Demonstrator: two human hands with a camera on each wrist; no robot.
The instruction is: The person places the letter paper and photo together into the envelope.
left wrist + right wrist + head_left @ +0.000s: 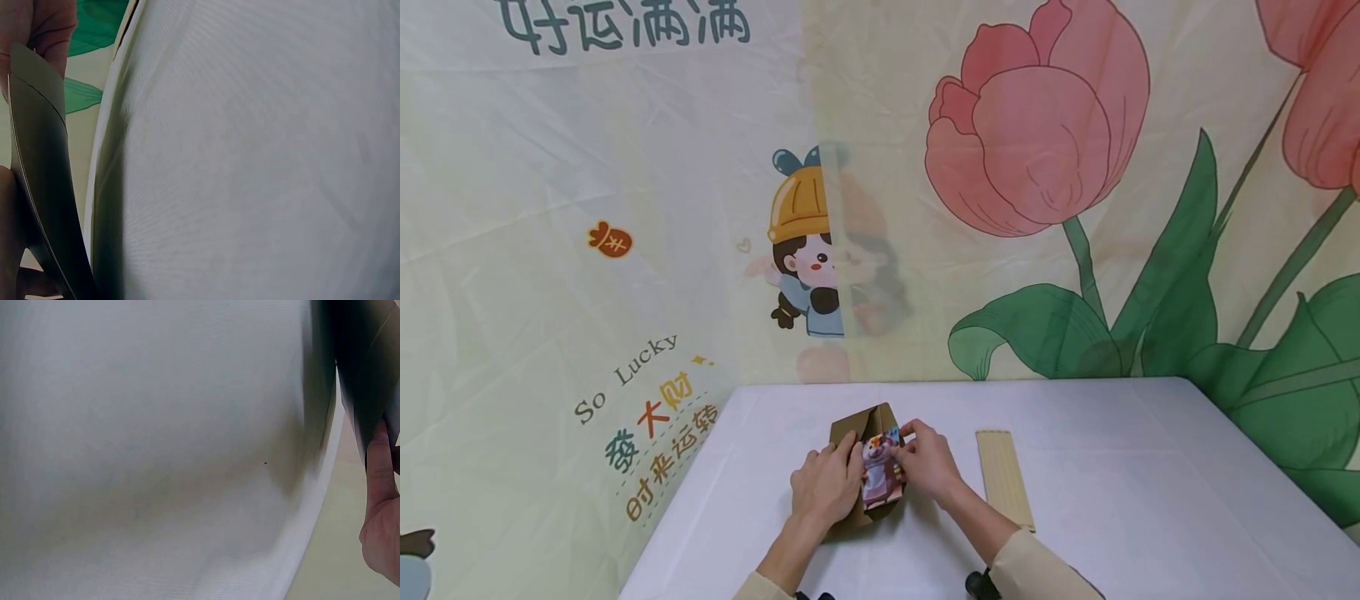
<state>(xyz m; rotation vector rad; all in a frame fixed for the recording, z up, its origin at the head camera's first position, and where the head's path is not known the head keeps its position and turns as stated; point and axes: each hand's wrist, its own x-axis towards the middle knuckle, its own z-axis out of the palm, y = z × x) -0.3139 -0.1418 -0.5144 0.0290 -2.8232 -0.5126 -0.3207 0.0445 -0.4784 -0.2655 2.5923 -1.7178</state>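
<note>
Beige sleeves [1037, 571] lead toward the cardboard box [861, 423], left hand [827, 482] gripping its left side, right hand [931, 462] pinching its right edge, apparently adjusting the cartoon-animal card [880, 479]; next requires steady support.

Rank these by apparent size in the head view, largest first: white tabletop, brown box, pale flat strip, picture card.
1. White tabletop
2. Brown box, partly covered by the left hand
Unsure for third: pale flat strip looks longer, but picture card seems close in area.

fingers [379, 472] touch dark cardboard [370, 359]
</note>
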